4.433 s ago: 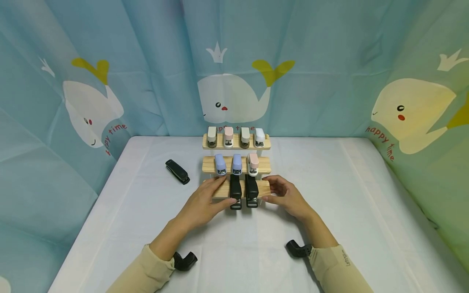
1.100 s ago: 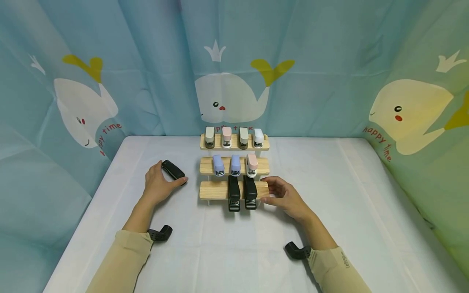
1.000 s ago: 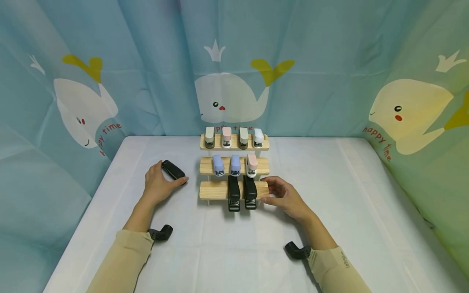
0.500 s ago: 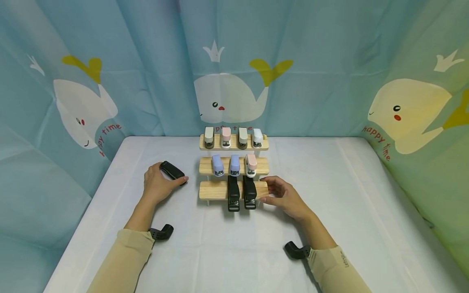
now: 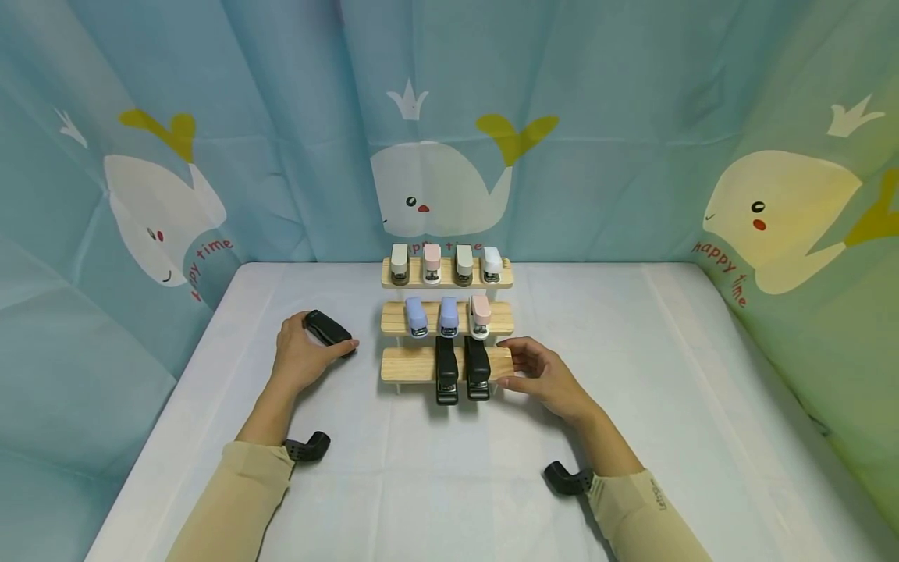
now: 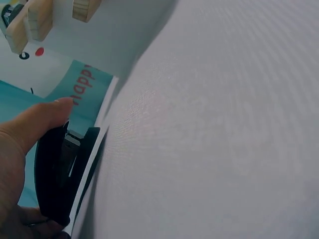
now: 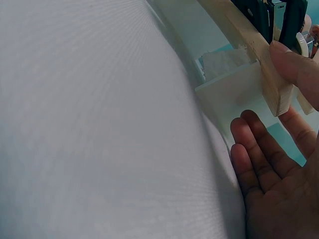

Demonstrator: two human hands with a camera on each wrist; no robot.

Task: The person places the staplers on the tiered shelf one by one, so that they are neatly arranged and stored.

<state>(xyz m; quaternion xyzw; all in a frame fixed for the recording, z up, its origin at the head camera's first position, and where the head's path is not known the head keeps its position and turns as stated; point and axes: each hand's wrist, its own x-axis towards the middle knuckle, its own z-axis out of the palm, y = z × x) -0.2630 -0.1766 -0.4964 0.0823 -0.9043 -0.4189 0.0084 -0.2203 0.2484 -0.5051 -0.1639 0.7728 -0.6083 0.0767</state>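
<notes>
My left hand (image 5: 300,355) grips a black stapler (image 5: 326,328) that lies on the white table, left of a tiered wooden rack. In the left wrist view the thumb is at one end of this stapler (image 6: 52,169) and the fingers are at the other. With the right hand (image 5: 551,380) I pinch the right end of the rack's lowest shelf (image 5: 410,365). The right wrist view has the thumb on the board (image 7: 279,94), the index finger behind it and the other fingers loosely bent below. Two black staplers (image 5: 447,371) stand on that shelf.
On the middle shelf (image 5: 391,318) are two blue mini staplers (image 5: 417,314) and a pink one (image 5: 481,312). Several pale mini staplers (image 5: 463,263) line the top shelf. A blue whale-print curtain (image 5: 611,117) hangs behind the table (image 5: 435,484). Each wrist wears a black camera mount (image 5: 309,448).
Since the oldest frame my left hand has left the rack, moved left and taken hold of the lone black stapler. Over the last second little changes. The right hand has stayed at the shelf end.
</notes>
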